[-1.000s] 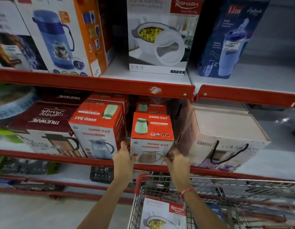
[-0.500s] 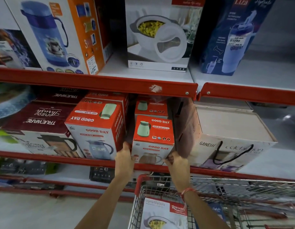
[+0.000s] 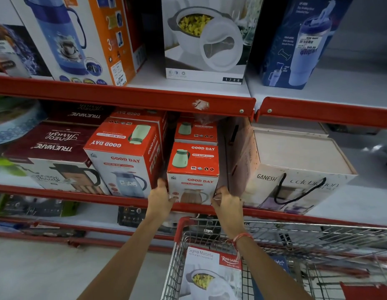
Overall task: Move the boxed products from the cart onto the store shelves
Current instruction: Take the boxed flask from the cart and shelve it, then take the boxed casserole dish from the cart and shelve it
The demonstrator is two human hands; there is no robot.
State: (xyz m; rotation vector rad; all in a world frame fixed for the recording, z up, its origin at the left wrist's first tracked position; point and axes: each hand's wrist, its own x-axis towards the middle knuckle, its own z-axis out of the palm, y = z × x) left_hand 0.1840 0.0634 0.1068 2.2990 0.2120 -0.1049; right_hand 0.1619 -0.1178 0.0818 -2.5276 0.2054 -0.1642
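A small red and white Good Day jug box (image 3: 193, 169) stands on the middle shelf (image 3: 80, 192), between a bigger Good Day box (image 3: 125, 161) and a pale Ganesh box (image 3: 296, 169). My left hand (image 3: 159, 199) presses its lower left corner. My right hand (image 3: 226, 202) grips its lower right corner. Both hands hold the box at the shelf's front lip. Below, the wire cart (image 3: 274, 245) carries a white Sigma Marbella casserole box (image 3: 212, 276) and a blue box (image 3: 279, 264), mostly hidden.
The top shelf (image 3: 145, 98) holds a blue flask box (image 3: 65, 40), a casserole box (image 3: 207, 40) and a blue tumbler box (image 3: 300, 44). Maroon Trueware boxes (image 3: 52, 152) sit left. Another small Good Day box (image 3: 195, 131) stands behind the held one. Bare shelf lies at right.
The small Good Day box has slid deeper into the gap on the middle shelf, and both hands have followed it forward, staying on its lower corners.
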